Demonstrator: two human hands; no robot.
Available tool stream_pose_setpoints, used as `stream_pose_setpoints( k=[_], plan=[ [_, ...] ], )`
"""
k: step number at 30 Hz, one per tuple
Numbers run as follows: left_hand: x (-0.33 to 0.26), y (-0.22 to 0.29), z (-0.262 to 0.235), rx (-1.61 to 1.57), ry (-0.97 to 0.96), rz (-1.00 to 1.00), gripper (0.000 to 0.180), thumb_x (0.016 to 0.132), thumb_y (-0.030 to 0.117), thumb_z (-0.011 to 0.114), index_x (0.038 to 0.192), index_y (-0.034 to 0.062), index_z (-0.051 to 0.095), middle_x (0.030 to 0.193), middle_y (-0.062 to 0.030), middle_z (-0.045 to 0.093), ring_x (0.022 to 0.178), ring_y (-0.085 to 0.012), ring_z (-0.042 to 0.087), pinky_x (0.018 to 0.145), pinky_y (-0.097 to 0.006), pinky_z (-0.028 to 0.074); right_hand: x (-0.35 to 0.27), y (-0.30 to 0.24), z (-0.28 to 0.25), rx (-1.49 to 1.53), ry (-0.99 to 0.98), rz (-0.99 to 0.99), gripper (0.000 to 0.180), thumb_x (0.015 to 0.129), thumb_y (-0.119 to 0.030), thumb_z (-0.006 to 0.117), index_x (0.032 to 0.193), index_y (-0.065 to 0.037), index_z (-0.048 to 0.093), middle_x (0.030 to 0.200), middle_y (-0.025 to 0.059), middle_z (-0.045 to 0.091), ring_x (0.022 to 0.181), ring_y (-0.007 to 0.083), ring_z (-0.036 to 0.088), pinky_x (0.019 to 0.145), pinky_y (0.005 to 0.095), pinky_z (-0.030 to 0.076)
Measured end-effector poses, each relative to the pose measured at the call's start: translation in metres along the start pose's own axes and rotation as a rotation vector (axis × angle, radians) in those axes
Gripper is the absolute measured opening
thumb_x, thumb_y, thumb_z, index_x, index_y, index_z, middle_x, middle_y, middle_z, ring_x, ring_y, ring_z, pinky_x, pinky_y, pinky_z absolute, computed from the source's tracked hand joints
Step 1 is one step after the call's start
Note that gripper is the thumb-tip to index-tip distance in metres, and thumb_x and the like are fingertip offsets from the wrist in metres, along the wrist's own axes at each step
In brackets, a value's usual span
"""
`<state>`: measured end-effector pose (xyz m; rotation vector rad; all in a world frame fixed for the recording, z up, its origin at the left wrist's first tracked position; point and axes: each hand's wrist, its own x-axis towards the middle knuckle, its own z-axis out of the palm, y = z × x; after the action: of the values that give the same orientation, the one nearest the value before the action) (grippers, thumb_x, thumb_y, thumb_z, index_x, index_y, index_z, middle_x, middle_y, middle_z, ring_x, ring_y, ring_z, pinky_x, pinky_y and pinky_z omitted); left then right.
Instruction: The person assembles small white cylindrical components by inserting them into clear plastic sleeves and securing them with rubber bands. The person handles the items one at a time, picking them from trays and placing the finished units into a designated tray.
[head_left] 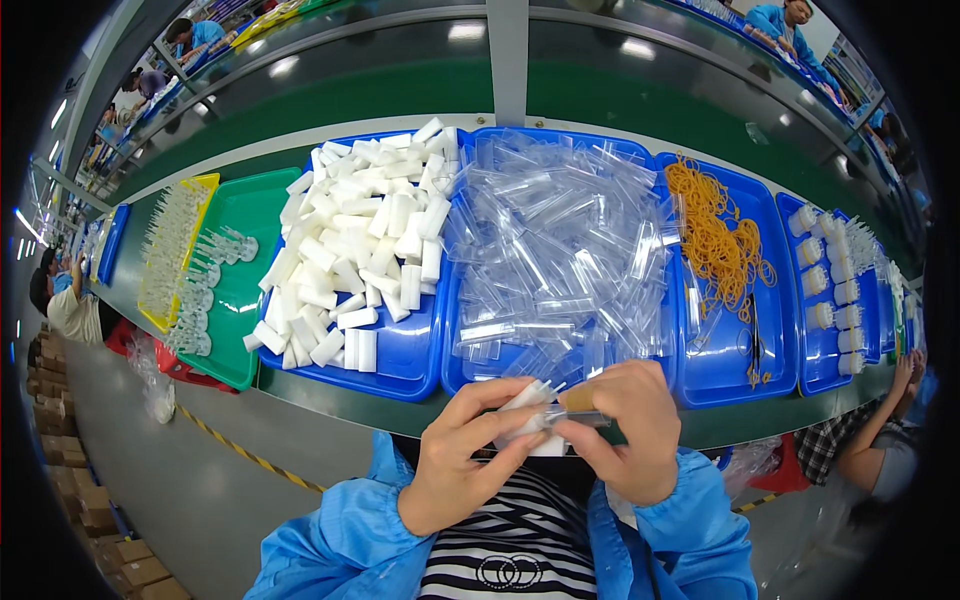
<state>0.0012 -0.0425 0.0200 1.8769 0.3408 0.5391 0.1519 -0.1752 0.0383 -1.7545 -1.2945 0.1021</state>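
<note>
My left hand (462,452) and my right hand (628,428) meet close to my chest, below the bench edge. Between them they hold a small white block (528,398) and a clear plastic sleeve (575,418); the left fingers pinch the white piece, the right fingers grip the clear sleeve. Part of both pieces is hidden by my fingers. Just above the hands stands a blue tray (400,365) heaped with white blocks (360,240) and a blue tray (470,380) heaped with clear sleeves (560,250).
A blue tray (725,370) of orange rubber bands (715,235) stands at right, then a blue tray of finished white rolls (830,280). A green tray (245,215) and a yellow tray (205,185) with clear parts lie at left. A person's arm (880,430) reaches in at right. Cartons (90,510) line the floor.
</note>
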Motion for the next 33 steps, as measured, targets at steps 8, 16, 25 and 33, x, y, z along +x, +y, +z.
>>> stream_pose_setpoints(
  k=[8, 16, 25, 33],
  plan=[
    [0.000, 0.004, 0.000, 0.109, -0.053, -0.003, 0.036, 0.081, -0.003, 0.074, 0.116, 0.0032, 0.072, 0.129, -0.0176, 0.058, 0.114, -0.0267, 0.062, 0.092, -0.034, 0.053, -0.004, 0.002, -0.004, 0.159, -0.075, 0.196, 0.023, 0.080, -0.011, 0.080, 0.098, -0.005, 0.068, 0.091, 0.0074, 0.071, 0.080, 0.0228, 0.063, 0.078, 0.0351, 0.045],
    [0.003, 0.005, -0.007, -0.265, -0.045, -0.005, 0.039, 0.084, -0.004, 0.073, 0.122, -0.0004, 0.066, 0.136, -0.0187, 0.049, 0.123, -0.0319, 0.059, 0.096, -0.038, 0.055, -0.006, 0.019, -0.023, 0.522, 0.017, 0.303, 0.022, 0.081, -0.005, 0.079, 0.099, 0.000, 0.068, 0.100, 0.0107, 0.071, 0.091, 0.0216, 0.065, 0.085, 0.0338, 0.049],
    [-0.010, -0.001, 0.013, -0.360, 0.137, 0.090, 0.028, 0.074, -0.007, 0.082, 0.098, -0.0029, 0.067, 0.111, -0.0153, 0.059, 0.114, -0.0376, 0.065, 0.095, -0.043, 0.058, -0.031, 0.012, 0.003, 0.601, 0.056, 0.310, 0.040, 0.074, -0.011, 0.088, 0.101, -0.005, 0.058, 0.101, 0.0101, 0.061, 0.095, 0.0165, 0.062, 0.086, 0.0308, 0.049],
    [-0.010, -0.005, 0.006, -0.617, 0.067, -0.070, 0.030, 0.081, -0.013, 0.072, 0.107, -0.0051, 0.060, 0.113, -0.0180, 0.058, 0.115, -0.0377, 0.063, 0.096, -0.042, 0.059, -0.022, 0.011, -0.014, 0.730, -0.048, 0.312, 0.045, 0.078, -0.004, 0.084, 0.107, -0.002, 0.050, 0.110, 0.0125, 0.060, 0.107, 0.0207, 0.063, 0.095, 0.0349, 0.051]
  ],
)
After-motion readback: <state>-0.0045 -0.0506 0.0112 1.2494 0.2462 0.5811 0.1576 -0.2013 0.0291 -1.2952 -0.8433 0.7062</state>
